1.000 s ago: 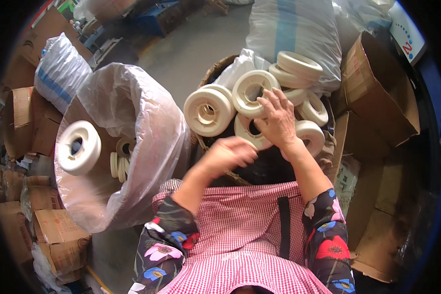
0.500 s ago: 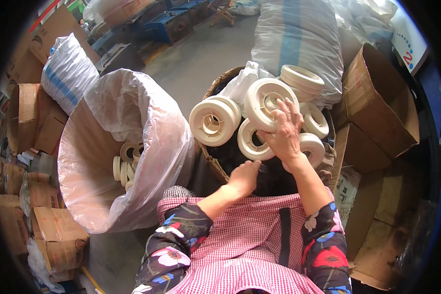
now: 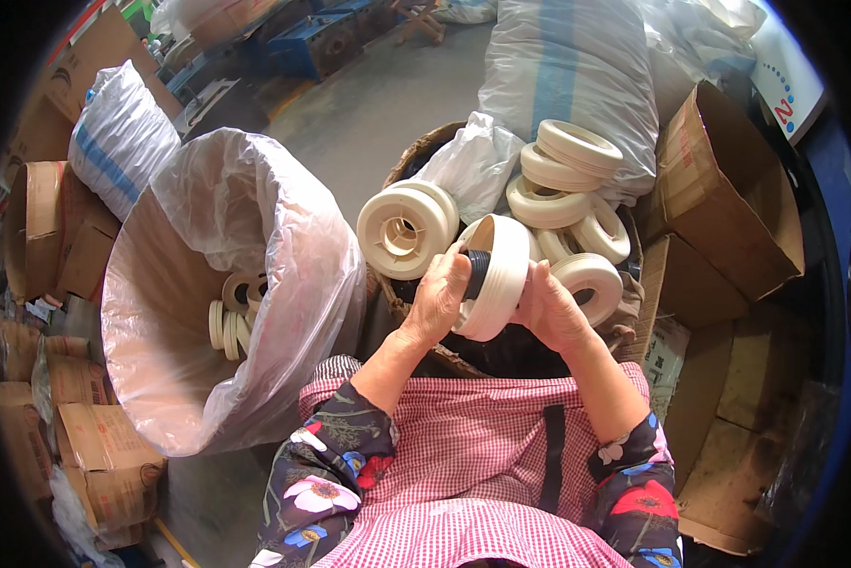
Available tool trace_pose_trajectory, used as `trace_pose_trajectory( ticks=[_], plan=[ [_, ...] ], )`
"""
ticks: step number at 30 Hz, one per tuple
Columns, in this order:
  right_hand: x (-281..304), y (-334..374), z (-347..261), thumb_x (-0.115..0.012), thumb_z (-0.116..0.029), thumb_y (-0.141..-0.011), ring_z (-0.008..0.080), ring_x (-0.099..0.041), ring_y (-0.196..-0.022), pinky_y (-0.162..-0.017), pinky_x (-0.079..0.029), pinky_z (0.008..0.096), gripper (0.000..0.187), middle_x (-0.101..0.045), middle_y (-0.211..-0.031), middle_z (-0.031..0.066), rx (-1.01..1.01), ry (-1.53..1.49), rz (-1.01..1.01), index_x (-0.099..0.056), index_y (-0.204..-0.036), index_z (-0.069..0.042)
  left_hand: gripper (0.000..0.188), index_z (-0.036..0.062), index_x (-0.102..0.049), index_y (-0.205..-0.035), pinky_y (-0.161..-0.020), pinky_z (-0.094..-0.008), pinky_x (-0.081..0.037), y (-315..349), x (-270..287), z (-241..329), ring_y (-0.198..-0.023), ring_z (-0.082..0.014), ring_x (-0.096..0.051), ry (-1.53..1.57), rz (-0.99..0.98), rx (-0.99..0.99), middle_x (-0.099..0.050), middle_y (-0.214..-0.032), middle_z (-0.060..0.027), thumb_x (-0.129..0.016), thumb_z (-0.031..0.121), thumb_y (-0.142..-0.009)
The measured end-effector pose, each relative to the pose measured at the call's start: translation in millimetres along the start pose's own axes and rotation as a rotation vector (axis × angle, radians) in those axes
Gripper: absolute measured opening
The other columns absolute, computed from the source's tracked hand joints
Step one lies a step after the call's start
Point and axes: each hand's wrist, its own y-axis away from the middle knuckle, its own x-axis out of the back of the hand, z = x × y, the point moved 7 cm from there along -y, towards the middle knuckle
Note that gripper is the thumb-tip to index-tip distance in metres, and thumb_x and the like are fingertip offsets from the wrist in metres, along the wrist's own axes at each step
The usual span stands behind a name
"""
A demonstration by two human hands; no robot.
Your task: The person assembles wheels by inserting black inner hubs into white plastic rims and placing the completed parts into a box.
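Over the near side of a wide round container (image 3: 414,331), I hold a white plastic ring (image 3: 503,284) tilted on its edge. My right hand (image 3: 550,308) grips its right side. My left hand (image 3: 437,301) is closed on a black ribbed cylindrical piece (image 3: 476,275) at the ring's open left face; its fingertips are partly hidden. Whether the black piece is seated in the ring, I cannot tell. Several more white rings lie around the container: a hubbed one (image 3: 404,230) at left, a stack (image 3: 577,151) at the back right, and another (image 3: 588,287) beside my right hand.
To the left stands a large bin lined with clear plastic (image 3: 326,312), with several white rings (image 3: 229,327) inside. A white woven sack with a blue stripe (image 3: 601,85) rises behind the container. Open cardboard boxes (image 3: 719,180) stand at right, stacked cartons (image 3: 113,435) at far left.
My right hand has brought the white ring down toward me and turned it on edge. My left hand has come up to it, with the black ribbed piece now showing in its fingers.
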Motion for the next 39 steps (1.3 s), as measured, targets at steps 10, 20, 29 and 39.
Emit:
trace_pose_trajectory(
  ticks=[10, 20, 29, 39],
  plan=[
    [-12, 7, -16, -0.075, -0.035, -0.070, 0.0295, -0.039, -0.128, -0.102, -0.038, 0.0417, 0.056, -0.037, -0.138, 0.0197, 0.230, 0.552, 0.056, -0.056, -0.110, -0.001, 0.062, 0.0025, -0.039, -0.133, -0.078, -0.0289, -0.053, 4, -5, 5, -0.095, -0.0154, -0.059, 0.475, -0.261, 0.263, -0.057, -0.109, -0.0083, -0.067, 0.026, -0.083],
    [-40, 23, -40, -0.079, -0.041, -0.062, 0.0330, -0.040, -0.128, -0.102, -0.035, 0.0451, 0.071, -0.040, -0.137, 0.0208, 0.765, 1.314, -0.125, -0.052, -0.117, -0.004, 0.069, 0.0058, -0.037, -0.136, -0.087, -0.0333, -0.053, 8, -27, 4, -0.104, -0.0161, -0.061, 0.956, -0.390, 0.363, -0.057, -0.118, -0.0089, -0.067, 0.040, -0.085],
    [3, 0, -11, -0.071, -0.034, -0.081, 0.0228, -0.057, -0.106, -0.085, -0.050, 0.0347, 0.072, -0.055, -0.116, 0.0145, 0.078, 0.456, 0.060, -0.036, -0.135, -0.001, 0.051, 0.0047, -0.041, -0.128, -0.079, -0.0283, -0.051, 1, -10, -15, -0.091, -0.0121, -0.059, 0.511, -0.109, 0.208, -0.060, -0.104, -0.0074, -0.067, 0.021, -0.087],
    [10, 9, -6, -0.065, -0.022, -0.087, 0.0234, -0.056, -0.109, -0.079, -0.055, 0.0344, 0.065, -0.054, -0.119, 0.0153, 0.128, 0.443, 0.064, -0.032, -0.139, -0.004, 0.064, 0.0031, -0.042, -0.130, -0.062, -0.0240, -0.050, 4, -18, -6, -0.086, -0.0124, -0.058, 0.411, -0.335, 0.298, -0.057, -0.103, -0.0071, -0.073, 0.020, -0.077]
  ],
)
